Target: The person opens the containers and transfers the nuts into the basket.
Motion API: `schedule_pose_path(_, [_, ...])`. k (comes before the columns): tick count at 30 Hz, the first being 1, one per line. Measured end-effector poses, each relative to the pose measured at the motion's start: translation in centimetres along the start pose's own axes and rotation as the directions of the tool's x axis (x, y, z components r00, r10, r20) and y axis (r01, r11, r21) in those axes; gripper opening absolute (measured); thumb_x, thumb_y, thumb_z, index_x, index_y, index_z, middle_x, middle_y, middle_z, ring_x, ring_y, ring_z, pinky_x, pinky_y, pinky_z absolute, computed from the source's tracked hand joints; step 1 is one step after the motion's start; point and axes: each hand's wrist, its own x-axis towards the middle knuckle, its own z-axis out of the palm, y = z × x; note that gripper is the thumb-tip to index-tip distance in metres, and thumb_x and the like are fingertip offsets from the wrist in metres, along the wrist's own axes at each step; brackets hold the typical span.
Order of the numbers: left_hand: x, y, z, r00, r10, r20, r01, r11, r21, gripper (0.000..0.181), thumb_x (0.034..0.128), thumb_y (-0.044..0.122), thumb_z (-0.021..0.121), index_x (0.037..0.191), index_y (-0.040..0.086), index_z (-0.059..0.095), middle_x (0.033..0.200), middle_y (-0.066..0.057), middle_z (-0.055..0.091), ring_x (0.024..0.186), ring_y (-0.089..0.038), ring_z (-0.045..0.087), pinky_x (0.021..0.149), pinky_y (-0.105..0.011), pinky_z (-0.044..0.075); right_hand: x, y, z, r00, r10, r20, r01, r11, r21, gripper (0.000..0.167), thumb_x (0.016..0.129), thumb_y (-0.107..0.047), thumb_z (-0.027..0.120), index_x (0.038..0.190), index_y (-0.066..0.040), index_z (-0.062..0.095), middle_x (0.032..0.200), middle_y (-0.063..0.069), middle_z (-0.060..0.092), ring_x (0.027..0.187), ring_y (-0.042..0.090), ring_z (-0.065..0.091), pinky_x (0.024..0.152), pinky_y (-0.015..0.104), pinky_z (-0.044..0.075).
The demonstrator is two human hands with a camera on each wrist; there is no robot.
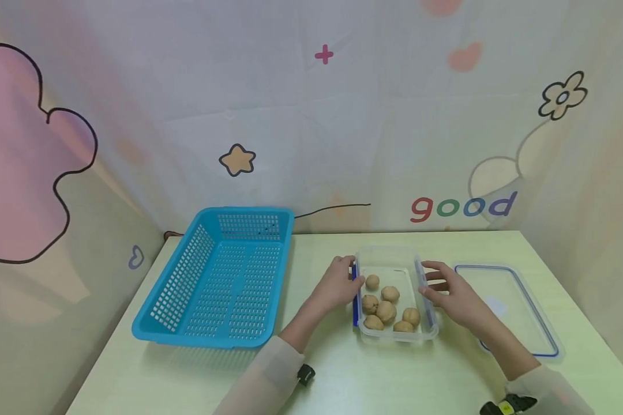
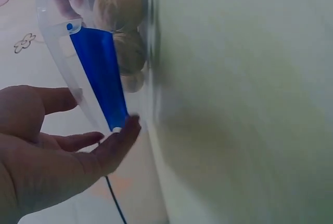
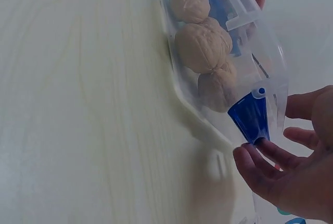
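A clear plastic storage box (image 1: 397, 335) with blue side latches stands on the table, several walnuts (image 1: 386, 312) loose inside it. On its left side my left hand (image 1: 337, 282) holds the wall, thumb at the rim and fingers at the blue latch (image 2: 99, 73). Opposite, my right hand (image 1: 459, 300) grips the other side. In the right wrist view, its fingertips (image 3: 243, 156) touch the lower end of the right latch (image 3: 252, 115), which hangs down. Both latches are folded outward, and the box top is uncovered.
A transparent lid (image 1: 524, 320) with a blue seal lies flat on the table, right of the box and partly behind my right forearm. To the left stands a blue perforated basket (image 1: 280, 276). A printed curtain (image 1: 342, 144) hangs behind the table (image 1: 332, 374).
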Motion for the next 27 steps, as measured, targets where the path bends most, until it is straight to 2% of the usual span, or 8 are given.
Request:
schedule_pose_path(4, [0.2,1.0,-0.6,0.996,0.064,-0.065,-0.053,0.986,0.159,0.064,0.1030,0.022,0.069,0.157,-0.001,0.045,0.153,-0.020,0.048,0.133,-0.035,0.057,0.106,-0.044,0.053,0.1,0.3,0.1,1.000,0.010,0.011,-0.010,0.998,0.067,0.065,0.107,-0.018,0.065,0.161,-0.001,0.032,0.148,0.035,0.046,0.129,0.053,0.055,0.090,0.049,0.062])
schedule_pose_path(6, [0.5,1.4,-0.9,0.988,0.121,-0.099,-0.096,0.969,0.226,0.062,0.1008,0.022,0.073,0.155,0.002,0.049,0.151,-0.014,0.051,0.135,-0.032,0.054,0.106,-0.040,0.053,0.2,0.5,0.1,1.000,0.009,0.010,-0.010,0.996,0.091,0.065,0.107,-0.018,0.065,0.161,-0.002,0.032,0.148,0.035,0.046,0.130,0.053,0.055,0.090,0.048,0.062])
schedule_pose_path(8, [0.8,1.7,-1.1,0.976,0.188,-0.108,-0.150,0.944,0.293,0.058,0.0994,0.021,0.075,0.151,0.005,0.054,0.148,-0.009,0.055,0.135,-0.029,0.052,0.107,-0.037,0.052,0.2,0.6,0.2,1.000,0.008,0.011,-0.010,0.994,0.104,0.065,0.107,-0.018,0.065,0.161,-0.002,0.032,0.149,0.035,0.045,0.129,0.052,0.056,0.090,0.047,0.062])
schedule_pose_path(10, [1.3,1.9,-1.1,0.965,0.251,-0.077,-0.208,0.911,0.356,0.054,0.0993,0.021,0.076,0.148,0.008,0.057,0.145,-0.005,0.057,0.136,-0.026,0.052,0.106,-0.033,0.051,0.1,0.8,0.2,1.000,0.010,0.013,-0.011,0.993,0.115,0.066,0.107,-0.019,0.065,0.162,-0.003,0.032,0.149,0.035,0.045,0.129,0.051,0.057,0.090,0.045,0.062])
schedule_pose_path(12, [1.7,2.1,-1.1,0.954,0.298,-0.019,-0.267,0.882,0.389,0.051,0.0992,0.020,0.077,0.146,0.009,0.059,0.144,-0.003,0.058,0.136,-0.023,0.052,0.108,-0.030,0.049,0.1,1.0,0.2,1.000,0.016,0.016,-0.018,0.993,0.119,0.067,0.108,-0.020,0.065,0.162,-0.003,0.031,0.150,0.034,0.044,0.129,0.050,0.057,0.091,0.045,0.061])
schedule_pose_path(17, [2.7,2.2,-0.5,0.929,0.341,0.145,-0.369,0.820,0.438,0.046,0.1011,0.018,0.073,0.145,0.012,0.061,0.145,-0.001,0.059,0.138,-0.020,0.053,0.112,-0.028,0.045,0.0,1.2,0.2,0.999,0.035,0.016,-0.037,0.991,0.128,0.068,0.108,-0.022,0.065,0.163,-0.005,0.030,0.151,0.034,0.043,0.129,0.048,0.057,0.093,0.046,0.061])
schedule_pose_path(22, [3.1,2.0,0.1,0.920,0.319,0.226,-0.391,0.762,0.516,0.040,0.1044,0.017,0.066,0.144,0.014,0.062,0.143,0.000,0.061,0.133,-0.020,0.056,0.110,-0.029,0.048,0.1,1.1,0.3,0.999,0.039,0.020,-0.041,0.989,0.141,0.068,0.107,-0.020,0.065,0.163,-0.004,0.030,0.151,0.033,0.043,0.127,0.045,0.058,0.091,0.044,0.061])
schedule_pose_path(27, [3.5,2.0,0.6,0.912,0.329,0.245,-0.408,0.671,0.618,0.035,0.1024,0.020,0.069,0.137,0.017,0.068,0.133,0.004,0.066,0.122,-0.017,0.062,0.102,-0.027,0.051,0.1,0.9,0.1,0.998,0.047,0.043,-0.054,0.984,0.167,0.070,0.108,-0.021,0.064,0.164,-0.005,0.026,0.154,0.034,0.039,0.131,0.048,0.056,0.093,0.047,0.061])
